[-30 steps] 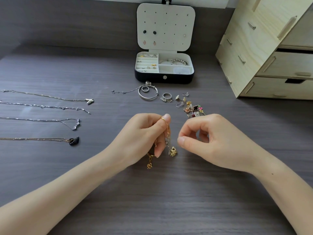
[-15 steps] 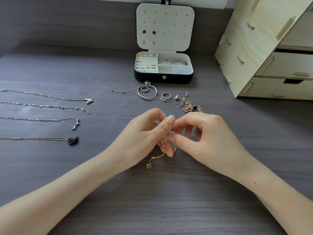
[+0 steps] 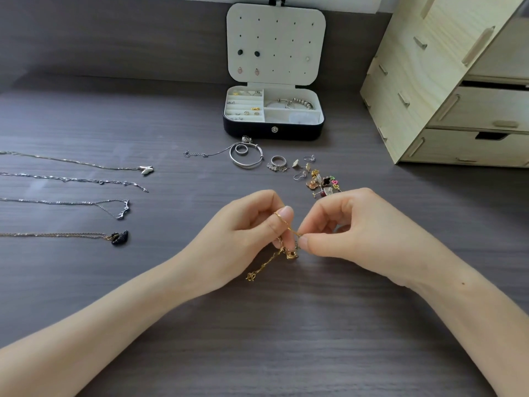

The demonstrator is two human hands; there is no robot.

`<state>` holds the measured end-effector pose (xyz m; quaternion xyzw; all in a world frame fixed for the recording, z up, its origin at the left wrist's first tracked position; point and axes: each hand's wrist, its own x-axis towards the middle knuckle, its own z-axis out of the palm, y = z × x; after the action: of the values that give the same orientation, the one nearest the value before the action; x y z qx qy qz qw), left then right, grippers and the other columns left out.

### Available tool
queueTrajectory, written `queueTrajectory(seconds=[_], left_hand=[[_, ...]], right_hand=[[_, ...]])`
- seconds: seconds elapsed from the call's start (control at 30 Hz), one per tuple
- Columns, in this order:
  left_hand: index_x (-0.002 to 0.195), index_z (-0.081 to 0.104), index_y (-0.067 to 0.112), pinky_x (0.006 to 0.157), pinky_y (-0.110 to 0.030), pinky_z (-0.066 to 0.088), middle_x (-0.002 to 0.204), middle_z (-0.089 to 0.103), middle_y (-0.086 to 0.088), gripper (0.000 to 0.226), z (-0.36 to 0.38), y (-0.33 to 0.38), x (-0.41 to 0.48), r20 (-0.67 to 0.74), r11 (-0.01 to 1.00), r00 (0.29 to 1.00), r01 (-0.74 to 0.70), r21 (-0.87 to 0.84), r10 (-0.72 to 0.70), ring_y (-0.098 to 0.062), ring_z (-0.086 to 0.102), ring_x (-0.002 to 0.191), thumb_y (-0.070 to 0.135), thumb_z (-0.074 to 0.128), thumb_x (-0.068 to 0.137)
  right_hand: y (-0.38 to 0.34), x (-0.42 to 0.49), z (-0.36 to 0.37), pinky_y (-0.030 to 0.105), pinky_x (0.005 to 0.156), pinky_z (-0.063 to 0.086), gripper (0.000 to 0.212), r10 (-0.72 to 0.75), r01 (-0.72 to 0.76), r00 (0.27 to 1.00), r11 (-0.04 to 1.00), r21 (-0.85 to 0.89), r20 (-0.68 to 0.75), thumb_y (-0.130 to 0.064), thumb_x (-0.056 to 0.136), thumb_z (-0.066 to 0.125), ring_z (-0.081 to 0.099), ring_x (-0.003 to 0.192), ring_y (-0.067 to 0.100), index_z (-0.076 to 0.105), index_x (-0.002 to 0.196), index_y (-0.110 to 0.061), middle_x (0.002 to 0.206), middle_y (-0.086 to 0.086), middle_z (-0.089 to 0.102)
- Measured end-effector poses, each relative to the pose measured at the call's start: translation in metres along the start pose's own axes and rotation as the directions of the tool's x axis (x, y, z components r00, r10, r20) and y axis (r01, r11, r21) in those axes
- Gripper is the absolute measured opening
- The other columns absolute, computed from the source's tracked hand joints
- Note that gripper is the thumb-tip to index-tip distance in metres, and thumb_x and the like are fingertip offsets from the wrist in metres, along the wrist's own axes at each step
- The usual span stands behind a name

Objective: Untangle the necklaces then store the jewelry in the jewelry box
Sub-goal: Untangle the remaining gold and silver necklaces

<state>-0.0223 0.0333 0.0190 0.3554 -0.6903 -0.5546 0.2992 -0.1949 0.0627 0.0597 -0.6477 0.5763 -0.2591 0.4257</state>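
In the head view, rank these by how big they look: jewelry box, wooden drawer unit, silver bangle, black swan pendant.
Largest to smallest:
1. wooden drawer unit, though partly out of frame
2. jewelry box, lid open
3. silver bangle
4. black swan pendant, smallest despite lying nearer the camera

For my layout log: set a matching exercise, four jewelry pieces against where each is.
1. thin gold chain necklace
2. black swan pendant necklace
3. silver beaded bracelet
4. plain silver bangle

A. inside the black open jewelry box
B. pinched between left hand and right hand
C. left on the dark wood table
D. in front of the box

Pairs: 1-B, 2-C, 3-A, 4-D.
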Motion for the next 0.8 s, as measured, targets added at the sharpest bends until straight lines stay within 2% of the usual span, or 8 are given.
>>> queueTrajectory(seconds=[0.1,0.3,0.43,0.53,0.6,0.67,0.73,0.8], left_hand=[[0.077,0.053,0.001,0.07,-0.026,0.047,0.074,0.07,0.0,0.03,-0.001,0.0,-0.001,0.042,1.0,0.999,-0.005,-0.001,0.005,-0.011,0.057,0.071,0.03,0.048,0.087],[0.078,0.055,0.004,0.078,-0.035,0.05,0.082,0.072,-0.005,0.025,-0.004,-0.001,-0.002,0.055,0.999,0.998,0.011,-0.033,-0.009,-0.018,0.061,0.078,0.027,0.05,0.087],[0.08,0.056,0.001,0.079,-0.037,0.05,0.081,0.073,-0.004,0.029,-0.004,-0.001,-0.001,0.034,1.0,0.999,0.006,0.004,-0.007,-0.016,0.062,0.076,0.029,0.051,0.086],[0.081,0.057,0.002,0.077,-0.033,0.051,0.079,0.072,0.0,0.029,-0.002,0.0,-0.002,0.014,0.998,1.0,-0.011,0.068,0.011,-0.013,0.063,0.074,0.03,0.05,0.086],[0.083,0.058,0.002,0.074,-0.027,0.05,0.076,0.071,0.005,0.029,0.0,0.0,-0.003,-0.001,0.991,0.999,-0.033,0.129,0.033,-0.009,0.063,0.072,0.03,0.049,0.087],[0.082,0.058,0.005,0.07,-0.025,0.05,0.076,0.07,0.008,0.026,0.001,0.001,-0.004,-0.016,0.98,0.998,-0.059,0.192,0.063,-0.007,0.063,0.071,0.029,0.049,0.088],[0.08,0.056,0.01,0.068,-0.032,0.05,0.075,0.07,0.01,0.023,0.002,0.002,-0.006,-0.028,0.965,0.995,-0.085,0.248,0.094,-0.012,0.063,0.069,0.029,0.048,0.089],[0.077,0.054,0.014,0.066,-0.038,0.047,0.071,0.069,0.011,0.022,0.003,0.002,-0.006,-0.047,0.957,0.992,-0.096,0.272,0.113,-0.021,0.06,0.065,0.03,0.046,0.089]], right_hand=[[0.0,0.001,-0.002,0.009,0.051,0.041,0.012,0.019,-0.019,1.0,1.0,-0.017,0.007,-0.008,0.074,0.074,0.052,0.05,-0.003,0.073,0.066,-0.017,0.057,-0.007,0.065],[0.002,0.001,-0.005,0.007,0.049,0.039,0.009,-0.014,0.014,1.0,0.999,-0.048,0.009,-0.011,0.078,0.071,0.057,0.055,-0.003,0.075,0.072,-0.016,0.068,-0.004,0.071],[0.004,-0.001,-0.002,0.008,0.051,0.036,0.012,-0.13,0.122,0.991,0.957,-0.264,-0.011,-0.017,0.08,0.068,0.051,0.052,-0.001,0.071,0.069,-0.021,0.058,-0.014,0.063],[0.007,-0.002,0.001,0.01,0.056,0.035,0.011,-0.25,0.2,0.967,0.856,-0.476,-0.044,-0.031,0.076,0.062,0.048,0.059,0.003,0.063,0.065,-0.03,0.053,-0.021,0.051],[0.009,-0.002,0.004,0.009,0.06,0.034,0.011,-0.299,0.225,0.953,0.795,-0.563,-0.042,-0.035,0.072,0.054,0.045,0.06,-0.002,0.061,0.064,-0.029,0.053,-0.022,0.043],[0.011,-0.002,0.005,0.006,0.062,0.033,0.011,-0.328,0.23,0.942,0.788,-0.572,-0.073,-0.032,0.07,0.054,0.043,0.058,-0.007,0.058,0.062,-0.027,0.052,-0.023,0.04],[0.009,-0.002,0.005,0.006,0.06,0.034,0.011,-0.303,0.19,0.942,0.836,-0.515,-0.146,-0.029,0.07,0.058,0.046,0.058,-0.004,0.056,0.059,-0.028,0.048,-0.021,0.044],[0.006,-0.002,0.005,0.007,0.055,0.035,0.016,-0.238,0.144,0.953,0.9,-0.411,-0.187,-0.024,0.072,0.064,0.049,0.055,-0.002,0.057,0.058,-0.025,0.051,-0.024,0.052]])
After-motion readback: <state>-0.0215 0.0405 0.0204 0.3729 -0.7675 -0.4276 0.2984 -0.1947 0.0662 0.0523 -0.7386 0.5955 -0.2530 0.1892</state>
